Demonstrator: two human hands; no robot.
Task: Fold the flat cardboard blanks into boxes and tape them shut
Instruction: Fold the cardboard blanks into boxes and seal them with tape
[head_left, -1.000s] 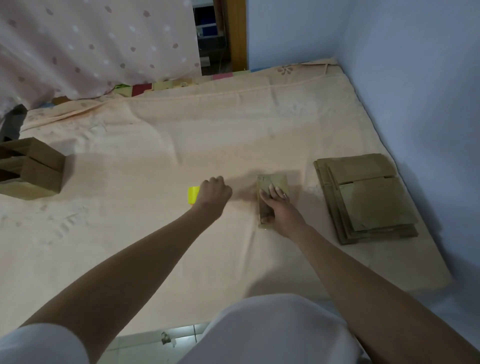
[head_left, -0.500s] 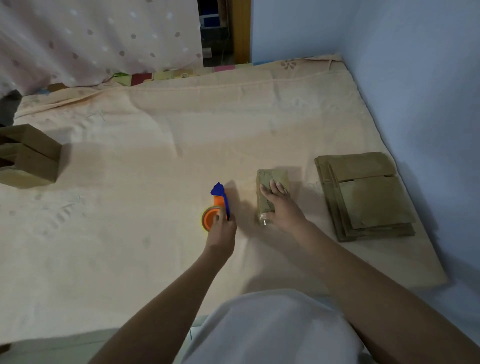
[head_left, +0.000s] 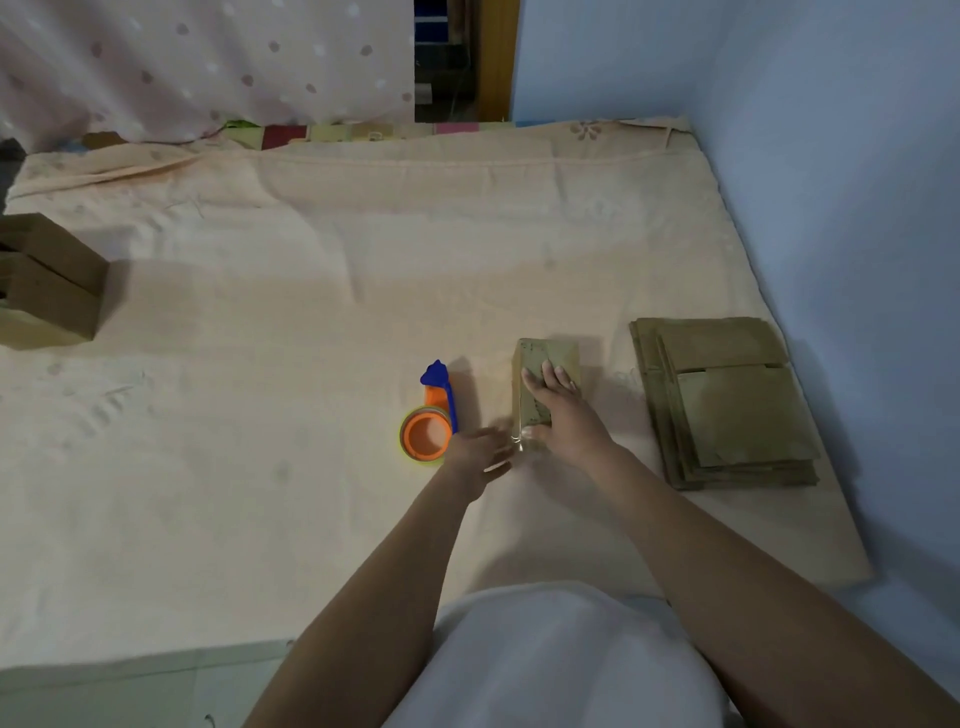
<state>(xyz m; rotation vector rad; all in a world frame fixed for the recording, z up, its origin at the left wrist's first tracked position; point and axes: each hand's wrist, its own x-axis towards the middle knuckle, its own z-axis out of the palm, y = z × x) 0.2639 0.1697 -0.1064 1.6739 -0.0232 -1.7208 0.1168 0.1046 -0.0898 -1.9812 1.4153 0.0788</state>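
At the box's (head_left: 546, 374) near end, the blurred left hand (head_left: 480, 453) is unreadable.

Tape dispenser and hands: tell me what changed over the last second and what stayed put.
The left hand carried the tape dispenser back toward the person, set it down on the sheet and let go; it now reaches right toward the near end of the small box, blurred. The right hand kept pressing on the box top. The stack of flat blanks and the folded boxes at far left did not move.
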